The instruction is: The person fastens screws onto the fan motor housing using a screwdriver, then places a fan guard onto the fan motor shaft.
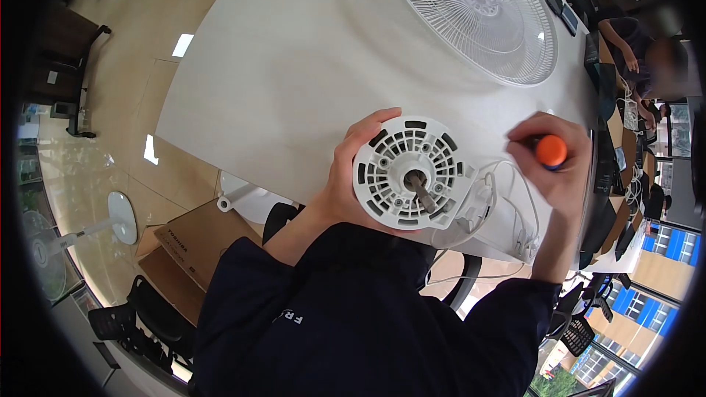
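Note:
My left hand (pixel 349 173) grips the white fan motor housing (pixel 392 202) by its left edge. The housing's round slotted face is turned up, and a metal shaft (pixel 421 192) sticks out of its centre. To the right of it my right hand (pixel 562 165) is closed around an orange-ended tool (pixel 551 151), apart from the housing; the rest of the tool is hidden. White cables (pixel 491 198) lie between the housing and my right forearm.
A white fan grille (pixel 482 7) lies at the table's far side, near a dark phone (pixel 562 11). Below left stand a cardboard box (pixel 180 246) and a white fan part (pixel 246 195). Other people sit at the far right, beside boxes and cables.

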Tool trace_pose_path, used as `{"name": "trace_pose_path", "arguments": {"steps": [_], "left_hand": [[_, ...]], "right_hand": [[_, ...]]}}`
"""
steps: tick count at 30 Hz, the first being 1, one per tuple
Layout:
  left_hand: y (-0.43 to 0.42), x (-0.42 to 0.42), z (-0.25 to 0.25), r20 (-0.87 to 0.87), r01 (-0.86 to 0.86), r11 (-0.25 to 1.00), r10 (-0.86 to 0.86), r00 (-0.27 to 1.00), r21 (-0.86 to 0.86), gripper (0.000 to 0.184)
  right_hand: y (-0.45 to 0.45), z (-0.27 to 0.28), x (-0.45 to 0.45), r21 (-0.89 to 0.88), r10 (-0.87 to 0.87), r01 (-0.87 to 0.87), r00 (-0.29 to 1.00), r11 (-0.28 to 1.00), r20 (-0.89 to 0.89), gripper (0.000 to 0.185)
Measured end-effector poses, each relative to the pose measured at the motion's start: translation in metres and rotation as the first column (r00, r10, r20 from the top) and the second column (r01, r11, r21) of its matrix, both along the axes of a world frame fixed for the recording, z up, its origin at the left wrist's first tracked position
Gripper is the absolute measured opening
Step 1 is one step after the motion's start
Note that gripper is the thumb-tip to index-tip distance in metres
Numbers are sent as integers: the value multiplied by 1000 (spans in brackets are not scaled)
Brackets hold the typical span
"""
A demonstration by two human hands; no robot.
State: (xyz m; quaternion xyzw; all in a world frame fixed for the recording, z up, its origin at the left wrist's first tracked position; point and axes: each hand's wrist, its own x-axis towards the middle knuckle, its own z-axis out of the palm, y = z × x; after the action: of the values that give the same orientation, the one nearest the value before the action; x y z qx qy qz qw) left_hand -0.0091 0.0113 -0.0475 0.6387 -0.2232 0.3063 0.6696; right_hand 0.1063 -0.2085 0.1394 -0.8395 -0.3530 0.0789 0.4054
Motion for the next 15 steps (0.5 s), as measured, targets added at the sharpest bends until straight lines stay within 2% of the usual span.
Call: {"name": "trace_pose_path", "arguments": {"steps": [4,7,10,15], "left_hand": [[1,-1,5,-20,9,1000,-9,1000,-4,141],[-2,1,5,-11,-2,1000,2,1000,-13,139],[-6,1,6,-19,9,992,-12,1000,-129,128],[-3,1,6,-30,16,993,-19,999,-116,129]], "right_hand": [[52,-8,-6,-84,274,-269,961,959,46,20],[66,-11,-12,-152,296,-276,946,949,129,18],[67,-10,-14,-201,303,-268,938,942,170,19],[67,-9,-18,-239,297,-249,936,939,191,21]]}}
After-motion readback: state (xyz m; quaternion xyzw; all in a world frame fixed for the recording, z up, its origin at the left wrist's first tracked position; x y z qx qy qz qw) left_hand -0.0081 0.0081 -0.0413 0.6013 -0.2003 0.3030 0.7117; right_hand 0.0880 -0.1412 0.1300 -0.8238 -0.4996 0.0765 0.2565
